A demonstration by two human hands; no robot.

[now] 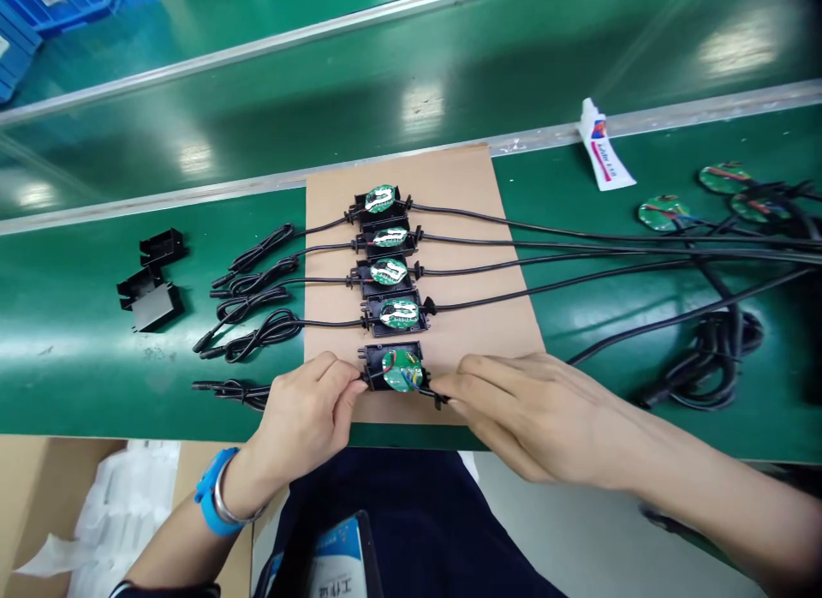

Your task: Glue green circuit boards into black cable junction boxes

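Head view, nearest green board [402,371] over black case [375,356], between 2 hands [308,414] [527,414].

A green, wired circuit board [402,373] lies over an open black case [374,356].

The left fingers [343,384] hide the pinched stretch of cord beside the nearest case [378,356], and that hand covers one end of the coil [235,391]. The right fingers [472,382] hide part of the cable leaving the case's other side. Further right, the cables [751,254] run out of the picture, partly covering a board [748,206]. Small print on the tube [604,157] is too tiny to read. Bins [70,11] are cut off at top left, the carton [38,495] at lower left, the badge [337,555] at the bottom.
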